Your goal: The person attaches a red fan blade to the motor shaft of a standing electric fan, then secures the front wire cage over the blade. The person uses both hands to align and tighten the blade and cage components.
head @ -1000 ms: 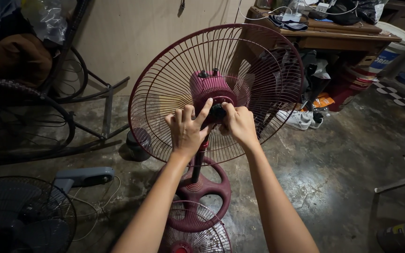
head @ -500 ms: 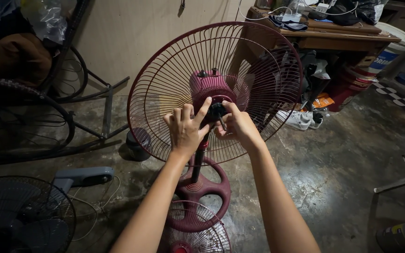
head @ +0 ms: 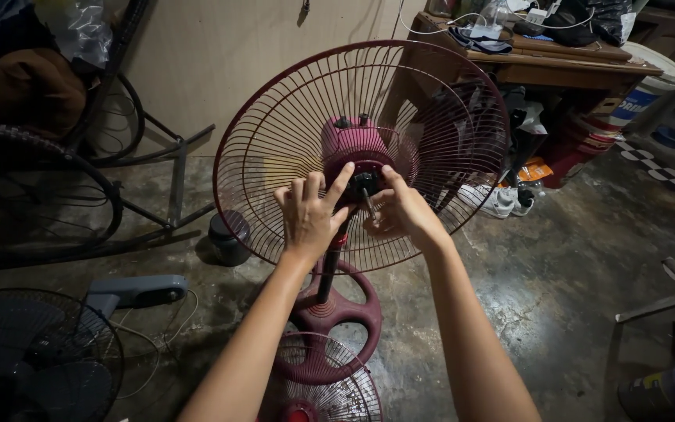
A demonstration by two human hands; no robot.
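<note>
A maroon stand fan stands before me with its round rear grille (head: 275, 133) facing me and no blade on it. At the centre sit the maroon motor housing (head: 353, 144), a black nut (head: 363, 184) and a bare metal shaft (head: 369, 206). My left hand (head: 308, 217) lies on the grille left of the centre, fingers curled into the wires and forefinger stretched up to the nut. My right hand (head: 405, 216) is just right of the shaft, forefinger and thumb pinching the nut's right side.
The fan's maroon base (head: 339, 312) stands on the concrete floor, with a loose maroon grille (head: 330, 387) below it. A dark grey fan (head: 37, 359) lies at bottom left, a dark jar (head: 226, 237) beside a rocking chair (head: 48, 195). A wooden table (head: 580, 64), white shoes (head: 500, 201) and a bucket (head: 650, 86) stand at right.
My right hand has slid down and to the right off the hub, uncovering the black nut and the metal shaft. My left hand has stayed on the grille.
</note>
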